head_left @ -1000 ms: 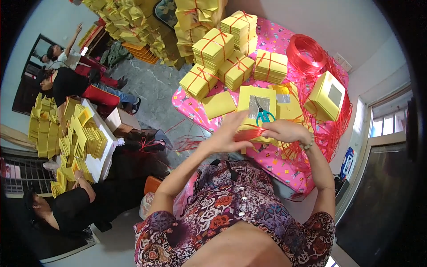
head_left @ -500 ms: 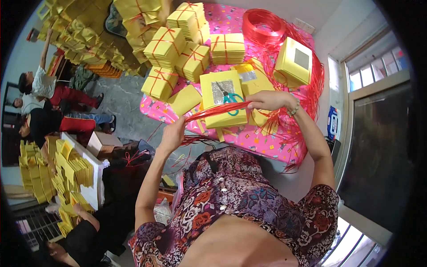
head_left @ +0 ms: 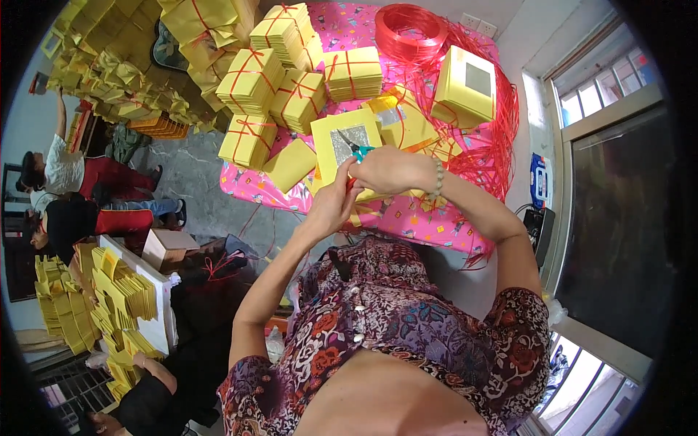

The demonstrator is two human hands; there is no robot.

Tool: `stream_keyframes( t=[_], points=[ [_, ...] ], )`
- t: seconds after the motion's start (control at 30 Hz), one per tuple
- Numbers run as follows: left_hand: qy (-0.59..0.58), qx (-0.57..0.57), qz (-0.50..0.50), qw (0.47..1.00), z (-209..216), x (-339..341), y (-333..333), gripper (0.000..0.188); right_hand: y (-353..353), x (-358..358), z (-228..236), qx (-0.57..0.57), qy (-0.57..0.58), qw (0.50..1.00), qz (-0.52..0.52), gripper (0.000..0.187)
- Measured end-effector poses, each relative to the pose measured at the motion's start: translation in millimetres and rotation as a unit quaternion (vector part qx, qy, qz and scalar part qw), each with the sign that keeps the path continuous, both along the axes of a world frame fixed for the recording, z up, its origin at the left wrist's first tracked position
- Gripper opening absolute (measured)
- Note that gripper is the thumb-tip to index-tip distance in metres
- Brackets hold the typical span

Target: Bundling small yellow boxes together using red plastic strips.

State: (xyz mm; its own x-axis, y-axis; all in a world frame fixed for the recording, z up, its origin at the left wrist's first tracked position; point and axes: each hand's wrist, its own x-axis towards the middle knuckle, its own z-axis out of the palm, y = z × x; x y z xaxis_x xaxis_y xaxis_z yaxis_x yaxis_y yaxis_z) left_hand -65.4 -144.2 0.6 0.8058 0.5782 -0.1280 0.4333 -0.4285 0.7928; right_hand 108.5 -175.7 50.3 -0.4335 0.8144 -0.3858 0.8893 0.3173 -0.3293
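My left hand (head_left: 333, 206) and my right hand (head_left: 392, 171) meet over the near edge of the table. A bit of the bundle of red plastic strips (head_left: 351, 184) shows between their closed fingers; the rest of it is hidden. Just beyond my right hand, scissors (head_left: 356, 150) with teal handles lie on a yellow stack with a silvery panel (head_left: 326, 142). My right hand partly covers the handles, without visibly gripping them. A flat yellow piece (head_left: 292, 166) lies left of this stack.
Tied yellow bundles (head_left: 249, 76) stand on the pink patterned tablecloth (head_left: 429, 227). A red strip coil (head_left: 411, 33) and loose red strands (head_left: 502, 145) lie to the right, by an untied yellow stack (head_left: 463, 87). At left, other people work beside a white table (head_left: 166, 309) with yellow pieces.
My hands were apart with the red strips stretched between them. They have come together, the left moving right and up, the right moving left. The view has shifted slightly.
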Motion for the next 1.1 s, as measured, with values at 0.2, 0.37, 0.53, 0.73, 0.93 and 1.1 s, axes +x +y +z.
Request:
stream_keyframes(
  t=[0.2,0.37,0.53,0.73,0.93,1.1],
  points=[
    [-0.046,0.086,0.027,0.995,-16,-14,6,0.019,-9,52,15,-0.039,0.110,0.990,-0.081,0.036],
    [-0.144,-0.071,0.149,0.976,-27,-9,5,0.024,-10,63,-34,0.087,0.290,0.922,-0.242,0.031],
    [-0.171,-0.095,0.156,0.968,-35,14,-6,0.026,-12,-11,-54,0.018,0.629,0.615,-0.476,0.023],
    [-0.217,0.048,0.190,0.956,-36,31,-27,0.029,-5,-42,-62,0.038,0.686,0.560,-0.462,0.034],
    [-0.334,-0.327,0.232,0.853,17,7,6,0.025,-10,-34,-78,-0.065,0.631,0.722,-0.276,0.060],
    [-0.526,-0.352,0.309,0.710,60,-30,52,0.020,-32,-23,-90,-0.360,0.601,0.703,-0.120,0.043]
  ],
)
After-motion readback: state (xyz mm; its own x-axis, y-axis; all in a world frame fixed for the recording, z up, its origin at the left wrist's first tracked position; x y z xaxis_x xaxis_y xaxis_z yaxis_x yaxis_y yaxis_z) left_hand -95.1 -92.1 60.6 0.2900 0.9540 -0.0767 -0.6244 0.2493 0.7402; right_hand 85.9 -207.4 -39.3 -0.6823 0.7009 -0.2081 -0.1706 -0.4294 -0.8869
